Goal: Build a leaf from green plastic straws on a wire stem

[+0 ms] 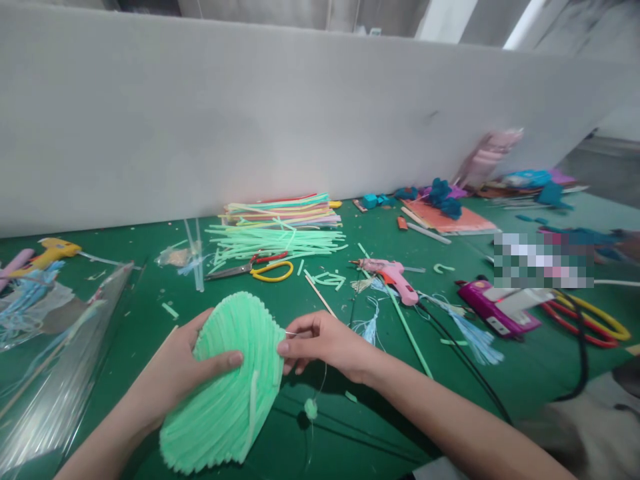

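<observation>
My left hand grips a light-green fan-shaped piece built of fuzzy pipe cleaners laid side by side, with the thumb pressed on its face. At the piece's right edge, my right hand is closed in a pinch on a thin thread; whether this is fine wire or line I cannot tell. Below that hand, more thread hangs with a small green fuzzy ball on it. Scissors with yellow and red handles lie beyond the piece, before a heap of green pipe cleaners.
A pink glue gun with its black cable lies right of centre, near blue tassels. A purple device is farther right. On the left are a yellow glue gun and clear plastic sleeves. A white partition stands behind.
</observation>
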A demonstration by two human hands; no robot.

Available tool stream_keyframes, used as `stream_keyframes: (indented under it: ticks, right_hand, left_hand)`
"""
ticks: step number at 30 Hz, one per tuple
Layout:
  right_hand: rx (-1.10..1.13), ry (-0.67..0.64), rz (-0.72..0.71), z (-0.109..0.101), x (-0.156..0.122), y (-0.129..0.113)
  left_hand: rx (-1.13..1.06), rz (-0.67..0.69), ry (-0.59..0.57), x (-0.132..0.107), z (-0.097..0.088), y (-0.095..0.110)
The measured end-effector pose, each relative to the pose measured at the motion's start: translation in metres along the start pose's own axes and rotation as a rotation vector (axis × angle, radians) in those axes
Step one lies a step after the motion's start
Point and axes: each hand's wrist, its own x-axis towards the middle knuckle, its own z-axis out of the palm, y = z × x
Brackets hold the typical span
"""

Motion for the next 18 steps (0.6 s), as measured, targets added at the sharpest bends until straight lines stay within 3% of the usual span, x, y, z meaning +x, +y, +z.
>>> stream_keyframes:
  ticks: [10,18]
  right_hand:
    - [-0.001,0.079,-0.056,-0.0037,-0.0037,-0.0058]
    - [0.002,0.140,0.012,0.0013,-0.0019,-0.0047]
  left_hand:
    - [0.060,0.009,0.046,0.0012,-0.0023,0.0005]
    - [0.193,0.032,0.063,0.0025,-0.0007,-0.0010]
